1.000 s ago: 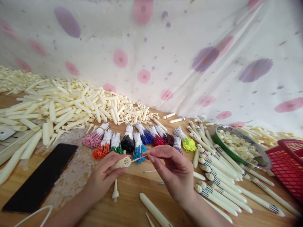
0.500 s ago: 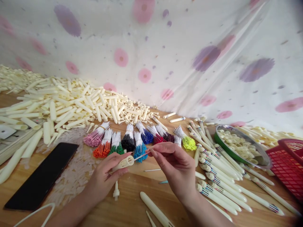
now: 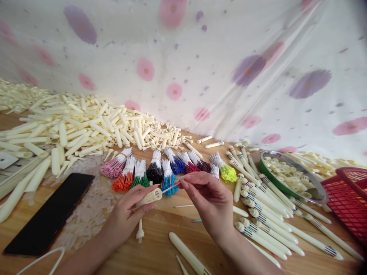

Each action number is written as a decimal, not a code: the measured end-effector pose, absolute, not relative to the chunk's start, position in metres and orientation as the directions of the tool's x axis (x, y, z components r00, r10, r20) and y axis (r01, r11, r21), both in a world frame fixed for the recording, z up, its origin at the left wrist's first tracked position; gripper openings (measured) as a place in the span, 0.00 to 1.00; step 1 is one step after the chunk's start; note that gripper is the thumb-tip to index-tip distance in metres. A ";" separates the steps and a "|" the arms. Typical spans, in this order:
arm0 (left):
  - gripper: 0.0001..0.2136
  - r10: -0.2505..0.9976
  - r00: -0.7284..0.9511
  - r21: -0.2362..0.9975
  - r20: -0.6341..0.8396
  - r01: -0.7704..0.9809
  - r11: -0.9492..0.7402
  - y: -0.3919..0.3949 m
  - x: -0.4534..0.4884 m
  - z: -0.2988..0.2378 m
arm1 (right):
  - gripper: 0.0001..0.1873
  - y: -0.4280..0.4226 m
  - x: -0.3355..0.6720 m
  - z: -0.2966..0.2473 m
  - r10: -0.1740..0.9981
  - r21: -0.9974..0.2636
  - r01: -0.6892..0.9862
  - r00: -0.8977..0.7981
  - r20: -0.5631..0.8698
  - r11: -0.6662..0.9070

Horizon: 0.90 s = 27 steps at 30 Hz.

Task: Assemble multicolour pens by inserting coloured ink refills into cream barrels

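Left hand [image 3: 124, 212] grasps the slotted barrel [image 3: 148, 198] between fingers and thumb, its open end turned rightward, presumably to face the thin rod [image 3: 170, 188]; right hand [image 3: 212, 208] pinches that rod between thumb and fingertips, its near end at the barrel's mouth, a grip that seems chosen for fine aim; colour-tipped bundles [image 3: 155, 172] stand just beyond, apparently sorted by colour for easy reach; relative to one second earlier, the barrel sits slightly farther right, and more of the blue tip [image 3: 197, 220] shows beneath the right hand; the bundles are unmoved.
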State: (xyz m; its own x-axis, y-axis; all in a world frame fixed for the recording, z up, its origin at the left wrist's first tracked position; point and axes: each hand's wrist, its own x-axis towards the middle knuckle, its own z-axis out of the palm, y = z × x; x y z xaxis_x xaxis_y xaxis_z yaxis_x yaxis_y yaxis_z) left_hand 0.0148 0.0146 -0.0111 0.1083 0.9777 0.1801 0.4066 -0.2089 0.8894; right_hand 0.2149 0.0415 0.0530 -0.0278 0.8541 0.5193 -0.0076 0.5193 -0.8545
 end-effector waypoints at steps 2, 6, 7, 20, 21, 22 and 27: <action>0.16 0.978 0.108 0.892 0.177 0.403 -0.206 0.015 0.015 -0.012 | 0.07 0.041 0.215 0.053 0.853 -0.853 -0.011 -0.022 0.522 0.522; 0.16 0.976 0.112 0.883 0.189 0.415 -0.218 0.015 0.014 -0.014 | 0.08 0.040 0.215 0.050 0.855 -0.856 -0.007 -0.046 0.516 0.516; 0.16 0.974 0.111 0.881 0.196 0.416 -0.224 0.015 0.014 -0.014 | 0.08 0.040 0.214 0.049 0.855 -0.856 -0.005 -0.061 0.516 0.516; 0.16 0.967 0.126 0.852 0.222 0.458 -0.255 0.015 0.015 -0.014 | 0.03 0.044 0.210 0.043 0.904 -0.906 -0.044 -0.058 0.423 0.421; 0.16 0.967 0.121 0.852 0.223 0.458 -0.253 0.014 0.015 -0.013 | 0.03 0.043 0.210 0.043 0.900 -0.902 -0.040 -0.066 0.431 0.430; 0.16 0.968 0.115 0.853 0.224 0.458 -0.251 0.014 0.015 -0.013 | 0.04 0.042 0.210 0.042 0.894 -0.897 -0.029 -0.081 0.442 0.441; 0.16 0.969 0.112 0.868 0.220 0.431 -0.247 0.015 0.018 -0.012 | 0.04 0.039 0.203 0.036 0.874 -0.876 0.069 -0.140 0.466 0.478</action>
